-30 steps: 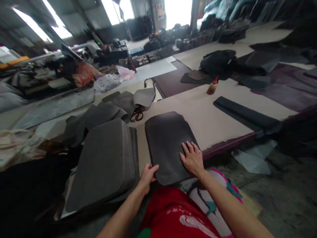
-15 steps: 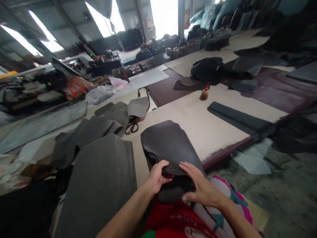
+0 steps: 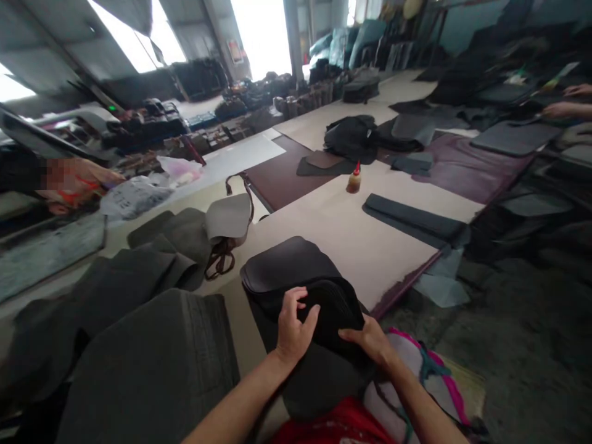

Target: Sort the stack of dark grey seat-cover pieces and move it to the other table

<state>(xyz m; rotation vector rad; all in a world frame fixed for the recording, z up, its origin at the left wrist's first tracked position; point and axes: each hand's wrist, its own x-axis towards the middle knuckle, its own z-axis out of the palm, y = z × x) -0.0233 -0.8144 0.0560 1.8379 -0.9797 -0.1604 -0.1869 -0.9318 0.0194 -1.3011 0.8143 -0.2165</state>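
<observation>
A stack of dark, rounded sheets [image 3: 291, 262] lies on the pale table in front of me, its near part folded up and fanned in layers. My left hand [image 3: 295, 324] is at the left side of the folded layers, fingers curled and thumb apart, with nothing visible between them. On the right, my right hand [image 3: 367, 338] grips the edge of the dark sheets, thumb on the near side and fingers hidden behind. More dark material hangs down toward my red shirt.
A tall grey stack [image 3: 152, 364] stands at the left, with loose grey pieces [image 3: 185, 237] behind it. A red-capped bottle [image 3: 354, 180] and a dark folded strip [image 3: 411, 221] lie beyond. Another person's hands [image 3: 571, 105] show at the far right.
The near part of the dark stack has been lifted and folded back, showing its layers. My right hand has closed on its edge. The view has turned to the right.
</observation>
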